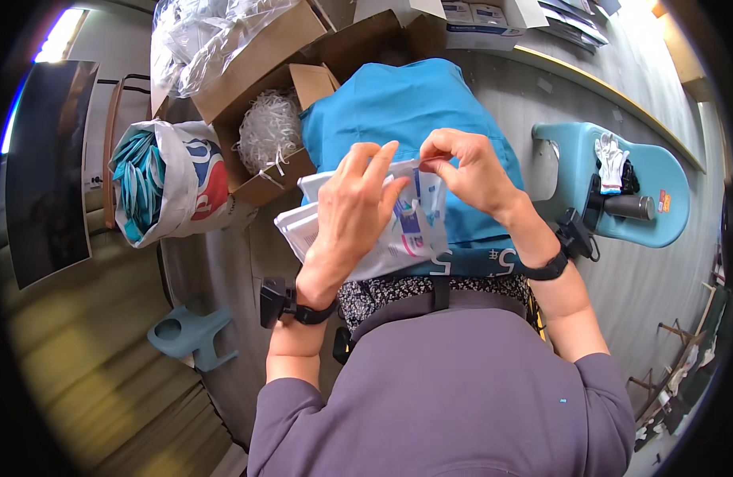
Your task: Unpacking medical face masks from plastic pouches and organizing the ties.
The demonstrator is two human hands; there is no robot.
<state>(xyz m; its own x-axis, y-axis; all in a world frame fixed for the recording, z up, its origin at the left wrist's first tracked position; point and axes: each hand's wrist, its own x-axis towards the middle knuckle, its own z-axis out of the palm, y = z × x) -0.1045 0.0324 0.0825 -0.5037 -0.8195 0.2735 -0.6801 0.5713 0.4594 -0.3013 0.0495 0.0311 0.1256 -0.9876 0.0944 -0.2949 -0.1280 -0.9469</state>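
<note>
Several flat white plastic packets [418,230] with blue and pink print lie overlapped on the teal cloth [418,99] across my lap. My left hand [352,208] rests on top of them, its index finger and thumb spread apart; its lower fingers are partly hidden. At the upper right corner of the front packet, my right hand [471,168] pinches the edge between thumb and fingertips. Both wrists wear a black strap with a small box on it.
Ahead to the left, an open carton [247,171] holds shredded white paper. Beside it stands a white bag [175,187] of folded teal items. A light blue stool [660,195] at right carries white gloves [611,159] and a dark cylinder [630,207]. Another blue stool [193,335] sits lower left.
</note>
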